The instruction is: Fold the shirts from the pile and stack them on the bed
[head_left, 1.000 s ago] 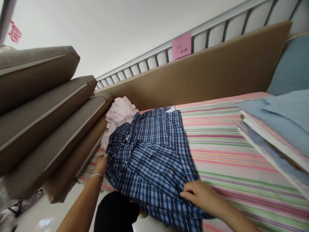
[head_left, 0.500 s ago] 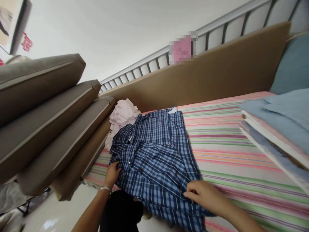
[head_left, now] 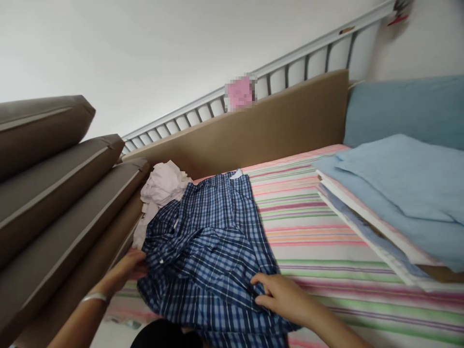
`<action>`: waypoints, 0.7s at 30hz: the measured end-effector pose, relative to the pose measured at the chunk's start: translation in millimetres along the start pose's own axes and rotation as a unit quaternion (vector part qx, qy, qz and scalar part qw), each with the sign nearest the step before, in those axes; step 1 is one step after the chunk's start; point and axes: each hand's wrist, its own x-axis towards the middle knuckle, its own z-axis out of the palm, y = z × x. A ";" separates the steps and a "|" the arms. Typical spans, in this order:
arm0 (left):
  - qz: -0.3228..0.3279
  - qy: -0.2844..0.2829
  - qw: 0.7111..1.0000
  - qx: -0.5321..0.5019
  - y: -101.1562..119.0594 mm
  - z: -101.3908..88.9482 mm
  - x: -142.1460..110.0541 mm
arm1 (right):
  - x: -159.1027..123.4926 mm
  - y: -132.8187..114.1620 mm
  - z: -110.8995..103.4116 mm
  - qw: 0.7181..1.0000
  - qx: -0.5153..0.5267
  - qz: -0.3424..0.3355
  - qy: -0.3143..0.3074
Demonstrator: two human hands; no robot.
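A blue plaid shirt (head_left: 213, 246) lies spread on a striped bedsheet, its surface wrinkled and its collar end toward the left. My left hand (head_left: 132, 265), with a bracelet at the wrist, is at the shirt's left edge; its fingers are closed on the cloth there, partly blurred. Lower right, my right hand (head_left: 284, 296) pinches the shirt's near right part between thumb and fingers. A small white patch (head_left: 237, 174) shows at the shirt's far corner. The shirt's nearest edge hangs by my dark-clothed knee (head_left: 165, 334).
Crumpled pale pink cloth (head_left: 165, 183) lies beyond the shirt's collar. Thick grey-brown cushions (head_left: 68, 212) are stacked at the left. Folded light blue clothes (head_left: 409, 188) lie right on the striped sheet (head_left: 311, 232). A brown panel (head_left: 275, 125) and metal railing (head_left: 286, 72) run along the back.
My view has turned right, so things sit further left in the picture. My left hand has shifted outward along the shirt's left edge; my right hand stays at the right part.
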 end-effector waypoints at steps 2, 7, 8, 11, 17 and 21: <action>-0.040 -0.066 0.989 -0.125 31.3 -14.3 -1.4 | -0.5 -0.4 -1.4 1.000 -0.001 -0.001 0.002; -0.023 -0.072 0.919 -0.388 120.8 -10.4 -4.2 | 0.1 -0.9 -1.7 1.000 -0.001 -0.001 0.000; -0.004 -0.066 0.910 -0.410 139.8 -1.5 -3.7 | 0.3 -1.0 -1.2 1.000 -0.001 0.001 0.002; 0.060 -0.045 0.882 -0.465 198.5 36.9 1.4 | -0.9 -1.0 0.0 1.000 -0.002 0.010 0.013; 0.138 0.003 0.846 -0.515 299.3 135.0 35.9 | -1.6 1.3 3.8 0.999 -0.011 0.045 0.020; 0.127 -0.002 0.861 -0.492 335.3 200.5 74.9 | 15.6 8.8 14.6 0.991 -0.052 0.111 -0.054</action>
